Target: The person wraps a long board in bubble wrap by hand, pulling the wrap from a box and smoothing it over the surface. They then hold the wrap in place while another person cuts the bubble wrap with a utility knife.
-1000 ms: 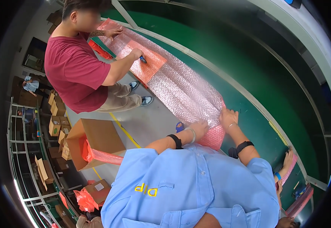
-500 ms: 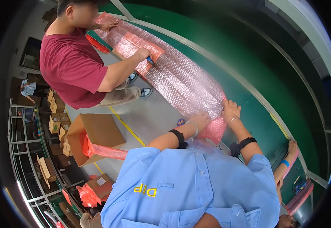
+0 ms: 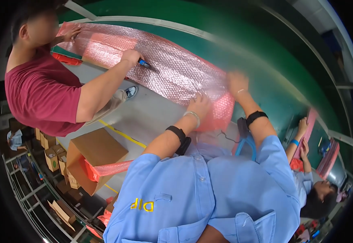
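Note:
A long sheet of pink bubble wrap [image 3: 172, 56] lies along the green table, its near end bunched between my hands. My left hand [image 3: 200, 104] grips the near edge with curled fingers. On the far edge my right hand [image 3: 238, 84], somewhat blurred, is closed on the same sheet. A pink flap [image 3: 223, 113] of wrap hangs down between them, toward my body. Across the wrap, a co-worker in a dark red shirt holds a blue-handled cutter [image 3: 145, 64] against the sheet. That person's other hand [image 3: 72, 34] presses on its far left end.
An open cardboard box [image 3: 97, 148] with pink wrap trailing out stands on the floor at left. More cartons [image 3: 52, 159] and a metal rack [image 3: 26, 194] lie beyond. At right another person's hands [image 3: 303, 137] touch a pink strip. A metal rail [image 3: 176, 25] borders the table.
The view has shifted. The co-worker's cutter has moved along the wrap toward me, away from the orange patch. My hands still hold the near end, and more of the person at right shows.

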`<act>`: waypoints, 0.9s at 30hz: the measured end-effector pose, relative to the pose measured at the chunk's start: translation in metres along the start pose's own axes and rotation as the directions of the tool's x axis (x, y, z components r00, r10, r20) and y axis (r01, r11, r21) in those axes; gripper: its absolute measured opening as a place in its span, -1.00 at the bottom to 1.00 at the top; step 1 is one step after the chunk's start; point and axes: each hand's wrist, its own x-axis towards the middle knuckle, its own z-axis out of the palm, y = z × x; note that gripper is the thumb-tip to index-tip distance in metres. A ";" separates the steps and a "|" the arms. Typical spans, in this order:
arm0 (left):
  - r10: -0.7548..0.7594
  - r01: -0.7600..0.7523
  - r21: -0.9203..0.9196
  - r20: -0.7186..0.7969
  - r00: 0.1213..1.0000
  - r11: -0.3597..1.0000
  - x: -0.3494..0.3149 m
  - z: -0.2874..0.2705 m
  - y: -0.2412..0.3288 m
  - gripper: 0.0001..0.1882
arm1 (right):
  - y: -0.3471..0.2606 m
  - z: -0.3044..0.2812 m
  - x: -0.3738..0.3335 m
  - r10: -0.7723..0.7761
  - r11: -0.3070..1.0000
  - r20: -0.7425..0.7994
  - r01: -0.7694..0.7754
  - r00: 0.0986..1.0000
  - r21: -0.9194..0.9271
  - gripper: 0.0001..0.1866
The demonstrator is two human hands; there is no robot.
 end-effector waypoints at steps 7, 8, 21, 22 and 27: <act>-0.017 0.017 0.007 0.013 1.000 1.000 -0.007 0.000 0.005 -0.42 | -0.004 -0.007 -0.012 -0.003 1.000 0.079 0.005 0.997 -0.026 -0.70; -0.033 0.033 0.017 0.015 0.999 0.999 -0.008 -0.001 0.002 -0.41 | -0.006 -0.013 -0.017 0.001 1.000 0.084 0.002 0.996 -0.028 -0.70; -0.265 0.266 -0.004 0.066 0.962 0.964 -0.003 -0.009 0.023 -0.28 | 0.021 -0.020 -0.062 -0.461 0.873 0.177 0.480 0.869 -0.082 -0.78; -0.279 0.280 -0.021 0.060 0.958 0.960 -0.002 -0.008 0.028 -0.28 | 0.026 -0.012 -0.054 -0.279 0.960 0.208 0.268 0.937 0.080 -0.80; -0.390 0.312 -0.323 -0.213 0.896 0.893 -0.017 0.026 0.049 -0.28 | 0.054 0.014 -0.036 -0.131 0.947 0.055 0.108 0.990 0.301 -0.78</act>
